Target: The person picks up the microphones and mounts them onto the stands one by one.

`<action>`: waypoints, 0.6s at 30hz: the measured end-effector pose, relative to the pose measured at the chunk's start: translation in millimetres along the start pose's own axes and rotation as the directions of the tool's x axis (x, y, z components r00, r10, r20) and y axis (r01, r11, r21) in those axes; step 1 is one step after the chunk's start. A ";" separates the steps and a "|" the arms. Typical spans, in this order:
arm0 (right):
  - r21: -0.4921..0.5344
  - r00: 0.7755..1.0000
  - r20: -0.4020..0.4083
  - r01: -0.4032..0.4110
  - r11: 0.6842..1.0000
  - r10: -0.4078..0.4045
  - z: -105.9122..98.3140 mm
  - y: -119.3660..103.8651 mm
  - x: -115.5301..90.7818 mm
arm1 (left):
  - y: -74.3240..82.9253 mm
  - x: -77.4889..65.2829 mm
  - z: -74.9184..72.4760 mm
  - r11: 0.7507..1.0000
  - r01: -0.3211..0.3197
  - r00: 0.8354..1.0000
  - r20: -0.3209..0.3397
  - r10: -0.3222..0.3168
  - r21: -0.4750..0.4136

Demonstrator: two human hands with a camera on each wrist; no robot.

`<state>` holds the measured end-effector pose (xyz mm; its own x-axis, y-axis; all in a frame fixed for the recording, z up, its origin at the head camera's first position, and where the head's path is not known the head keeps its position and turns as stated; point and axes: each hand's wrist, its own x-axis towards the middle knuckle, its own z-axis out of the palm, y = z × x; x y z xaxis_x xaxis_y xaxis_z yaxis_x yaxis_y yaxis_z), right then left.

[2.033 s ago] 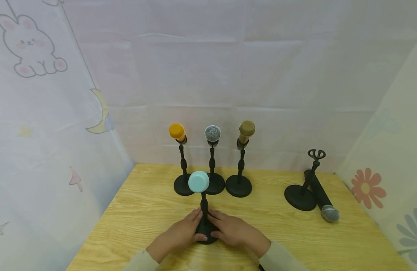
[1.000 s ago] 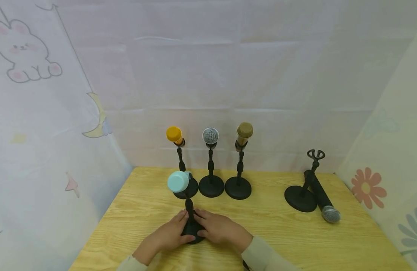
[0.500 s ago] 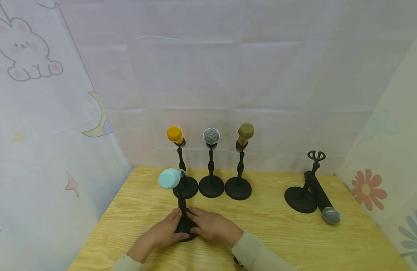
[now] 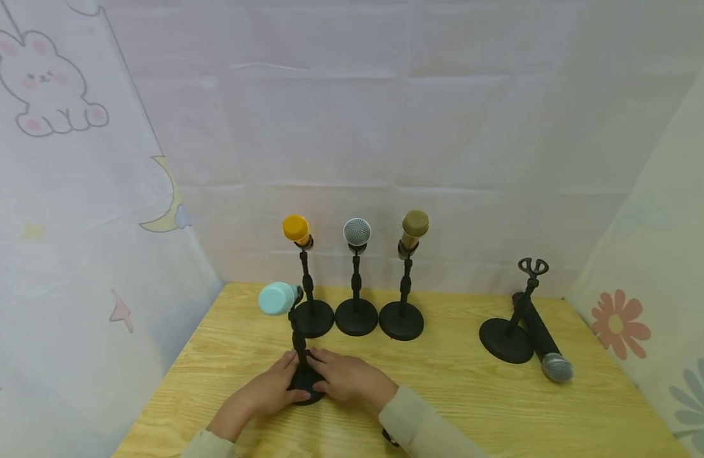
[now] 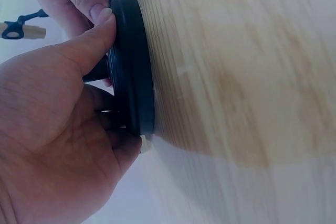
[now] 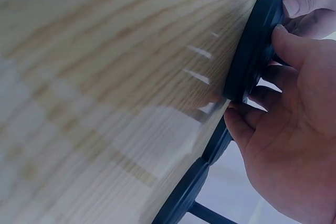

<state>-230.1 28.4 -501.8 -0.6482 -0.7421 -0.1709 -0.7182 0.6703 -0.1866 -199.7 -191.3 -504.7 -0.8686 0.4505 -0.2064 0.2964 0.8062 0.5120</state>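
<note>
A light-blue-headed microphone (image 4: pixel 276 298) sits in the clip of a black desk microphone stand (image 4: pixel 299 343) at the front left of the table, its head pointing left. My left hand (image 4: pixel 269 388) holds the left side of the round base, thumb on top. On the opposite side, my right hand (image 4: pixel 350 379) grips that base, thumb likewise on its upper face. The left wrist view shows the base (image 5: pixel 137 66) between thumb and fingers, its underside low against the wood. From the right wrist, fingertips curl at the rim of the base (image 6: pixel 252 51).
Behind stand three more stands in a row, bearing an orange microphone (image 4: pixel 296 228), a silver-headed microphone (image 4: pixel 357 233) and a gold microphone (image 4: pixel 414 224). At right, a microphone stand with a bare clip (image 4: pixel 507 340) is beside a black microphone (image 4: pixel 543 331) lying on the wooden table (image 4: pixel 443 369).
Both hands have slid the stand with the light-blue microphone leftward across the table. Its head has swung from facing forward to pointing left. The other stands stay put.
</note>
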 end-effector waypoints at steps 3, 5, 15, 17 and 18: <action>-0.004 1.000 0.010 -0.006 1.000 0.006 -1.9 -1.4 4.3 | -3.9 -0.5 -1.0 1.000 -0.002 1.000 -0.005 0.001 -0.009; -0.001 1.000 0.017 -0.013 1.000 0.013 -3.6 -2.7 6.6 | -7.9 0.0 -1.1 1.000 -0.004 1.000 -0.007 0.004 -0.007; 0.017 0.999 0.027 -0.035 0.999 0.035 -2.7 -4.9 18.8 | -19.8 0.9 -3.3 0.999 0.002 1.000 -0.016 -0.003 -0.046; 0.011 0.999 0.027 -0.031 0.999 0.031 -1.8 -3.6 21.0 | -20.9 1.2 -3.1 0.999 0.002 1.000 -0.025 -0.003 -0.045; 0.010 0.999 0.027 -0.029 1.000 0.029 -1.5 -2.9 22.1 | -21.6 1.6 -2.8 0.999 0.002 0.999 -0.032 -0.003 -0.042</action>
<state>-242.7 10.1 -503.6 -0.6614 -0.7222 -0.2026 -0.6967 0.6916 -0.1908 -208.5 -209.1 -513.7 -0.8817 0.4354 -0.1818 0.2778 0.7904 0.5459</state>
